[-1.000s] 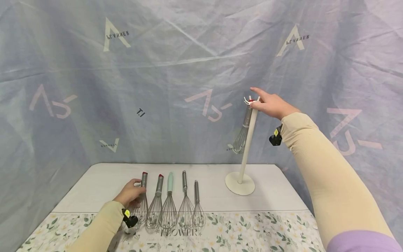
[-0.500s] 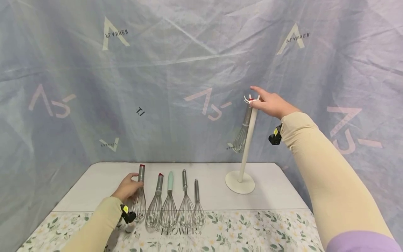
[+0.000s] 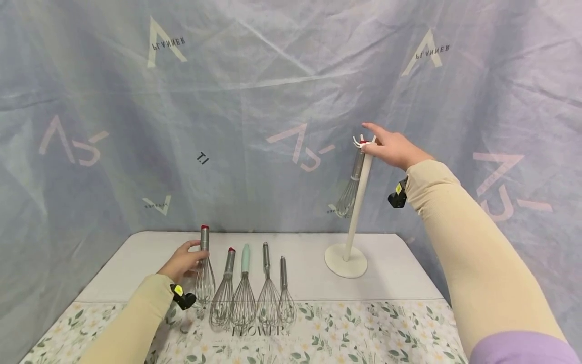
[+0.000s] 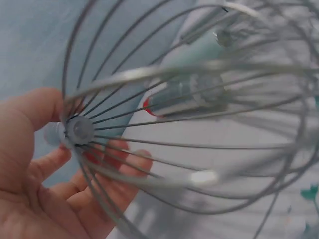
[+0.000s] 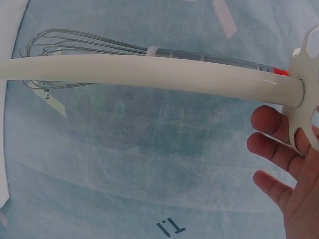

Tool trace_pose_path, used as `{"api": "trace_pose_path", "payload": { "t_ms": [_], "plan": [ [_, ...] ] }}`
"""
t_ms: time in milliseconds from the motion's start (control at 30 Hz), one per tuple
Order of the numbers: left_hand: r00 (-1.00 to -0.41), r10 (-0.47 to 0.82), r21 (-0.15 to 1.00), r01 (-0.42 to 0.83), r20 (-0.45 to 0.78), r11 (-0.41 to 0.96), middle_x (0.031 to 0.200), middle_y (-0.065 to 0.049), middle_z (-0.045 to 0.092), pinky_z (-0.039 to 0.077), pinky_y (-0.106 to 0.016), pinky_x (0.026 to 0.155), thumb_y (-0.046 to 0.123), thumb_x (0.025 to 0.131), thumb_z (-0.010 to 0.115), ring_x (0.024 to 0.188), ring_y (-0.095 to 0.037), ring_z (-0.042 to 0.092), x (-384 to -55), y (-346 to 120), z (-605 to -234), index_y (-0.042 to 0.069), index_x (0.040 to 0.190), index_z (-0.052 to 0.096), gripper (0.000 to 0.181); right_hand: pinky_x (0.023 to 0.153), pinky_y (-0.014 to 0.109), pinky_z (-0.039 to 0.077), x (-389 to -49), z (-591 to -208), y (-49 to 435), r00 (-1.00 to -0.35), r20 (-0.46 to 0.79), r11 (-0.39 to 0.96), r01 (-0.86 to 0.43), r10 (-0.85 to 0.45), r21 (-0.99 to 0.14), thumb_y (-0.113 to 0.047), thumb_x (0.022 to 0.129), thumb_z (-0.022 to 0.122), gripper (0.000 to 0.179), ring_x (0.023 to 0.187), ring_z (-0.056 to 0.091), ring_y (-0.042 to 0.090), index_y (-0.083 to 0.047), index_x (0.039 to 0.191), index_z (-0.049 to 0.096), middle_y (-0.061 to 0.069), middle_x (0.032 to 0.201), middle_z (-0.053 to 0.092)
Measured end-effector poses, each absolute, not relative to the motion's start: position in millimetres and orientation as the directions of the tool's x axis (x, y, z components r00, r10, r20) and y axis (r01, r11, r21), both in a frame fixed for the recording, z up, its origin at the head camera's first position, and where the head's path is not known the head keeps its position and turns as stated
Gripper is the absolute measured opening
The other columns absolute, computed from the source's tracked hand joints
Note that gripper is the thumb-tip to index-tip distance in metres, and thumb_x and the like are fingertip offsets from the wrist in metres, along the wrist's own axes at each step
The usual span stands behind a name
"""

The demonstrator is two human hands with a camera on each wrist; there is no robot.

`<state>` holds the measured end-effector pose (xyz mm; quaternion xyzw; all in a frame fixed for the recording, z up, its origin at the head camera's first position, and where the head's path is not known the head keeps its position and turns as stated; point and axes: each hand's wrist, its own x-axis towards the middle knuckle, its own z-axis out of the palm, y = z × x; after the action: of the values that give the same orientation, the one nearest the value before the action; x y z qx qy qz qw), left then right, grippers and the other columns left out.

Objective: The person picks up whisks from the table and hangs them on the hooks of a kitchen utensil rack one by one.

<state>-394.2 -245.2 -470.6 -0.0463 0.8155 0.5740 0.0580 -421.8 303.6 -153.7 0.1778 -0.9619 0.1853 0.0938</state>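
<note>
A steel whisk [image 3: 204,263] with a red end on its handle is raised at the left, its wires pointing down. My left hand [image 3: 184,260] pinches it where handle meets wires; in the left wrist view its wire cage [image 4: 199,124] fills the foreground. My right hand [image 3: 393,148] is at the top of a white stand [image 3: 359,202]. In the right wrist view the fingers [image 5: 271,144] of that hand curl about the hooked top plate [image 5: 301,117]. A hanging whisk [image 3: 351,189], also red-ended, is suspended from the stand's hooks.
On the table lie a red-ended whisk [image 3: 224,298], a mint-handled whisk [image 3: 245,260], a steel whisk [image 3: 267,283] and a smaller whisk [image 3: 285,293], side by side. The stand's round base [image 3: 345,268] is at the right. A flowered cloth [image 3: 364,328] covers the front; a grey-blue curtain [image 3: 227,126] hangs behind.
My left hand has lifted the red-ended whisk away from the tabletop, its handle rising up and slightly left. The right hand, stand and hanging whisk have stayed almost still.
</note>
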Motion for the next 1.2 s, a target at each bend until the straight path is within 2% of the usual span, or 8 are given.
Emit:
{"api": "trace_pose_path", "payload": {
  "t_ms": [67,200,300,500,767,1033,1200],
  "plan": [
    [-0.986,0.013,0.935,-0.153,-0.166,0.319,0.120,-0.018,0.065,0.057,-0.037,0.071,0.026,0.102,0.062,0.093,-0.021,0.068,-395,-246,-471,0.006,0.159,0.021,0.073,0.096,0.062,0.043,-422,-154,304,-0.922,0.236,0.869,-0.373,-0.307,-0.325,-0.048,0.101,0.044,0.074,0.116,0.055,0.042,-0.028,0.164,0.012,0.027,0.136,0.052],
    [-0.985,0.021,0.951,-0.160,-0.171,0.264,0.115,-0.010,0.070,0.056,-0.030,0.062,0.027,0.101,0.064,0.091,-0.015,0.070,-397,-244,-467,0.007,0.159,0.022,0.075,0.097,0.062,0.043,-424,-154,304,-0.926,0.232,0.874,-0.364,-0.299,-0.324,-0.049,0.101,0.043,0.073,0.118,0.055,0.042,-0.030,0.164,0.011,0.026,0.139,0.051],
    [-0.987,0.032,0.963,-0.148,-0.159,0.226,0.120,-0.014,0.068,0.058,-0.031,0.063,0.026,0.100,0.066,0.093,-0.015,0.070,-399,-240,-462,0.008,0.160,0.019,0.079,0.096,0.062,0.043,-424,-153,304,-0.926,0.233,0.876,-0.361,-0.296,-0.320,-0.050,0.101,0.042,0.073,0.117,0.055,0.041,-0.032,0.164,0.011,0.026,0.140,0.050],
    [-0.991,0.059,0.977,-0.110,-0.122,0.185,0.128,-0.023,0.061,0.058,-0.049,0.084,0.020,0.100,0.066,0.095,-0.020,0.070,-405,-230,-447,0.009,0.162,0.012,0.083,0.095,0.061,0.044,-424,-152,305,-0.926,0.230,0.878,-0.361,-0.298,-0.313,-0.049,0.101,0.042,0.073,0.114,0.056,0.040,-0.031,0.164,0.011,0.025,0.136,0.052],
    [-0.995,0.067,0.986,-0.065,-0.076,0.150,0.126,-0.025,0.057,0.059,-0.048,0.083,0.016,0.100,0.065,0.097,-0.024,0.068,-411,-213,-429,0.016,0.164,0.006,0.087,0.097,0.063,0.042,-424,-153,304,-0.927,0.225,0.882,-0.360,-0.300,-0.304,-0.049,0.101,0.042,0.073,0.119,0.054,0.043,-0.030,0.164,0.011,0.026,0.138,0.050],
    [-0.994,0.078,0.980,-0.065,-0.080,0.187,0.119,-0.018,0.061,0.060,-0.045,0.077,0.019,0.099,0.067,0.093,-0.025,0.067,-416,-199,-417,0.018,0.162,0.018,0.080,0.098,0.063,0.042,-426,-154,302,-0.924,0.230,0.878,-0.368,-0.306,-0.305,-0.050,0.101,0.043,0.074,0.118,0.054,0.043,-0.029,0.164,0.012,0.028,0.138,0.050],
    [-0.991,0.104,0.986,-0.065,-0.081,0.152,0.123,-0.024,0.059,0.060,-0.046,0.080,0.013,0.098,0.068,0.099,-0.031,0.067,-420,-186,-408,0.016,0.163,0.017,0.082,0.097,0.063,0.043,-426,-153,303,-0.926,0.231,0.882,-0.360,-0.299,-0.303,-0.050,0.101,0.043,0.074,0.116,0.054,0.043,-0.029,0.164,0.012,0.027,0.137,0.050]
  ]
}}
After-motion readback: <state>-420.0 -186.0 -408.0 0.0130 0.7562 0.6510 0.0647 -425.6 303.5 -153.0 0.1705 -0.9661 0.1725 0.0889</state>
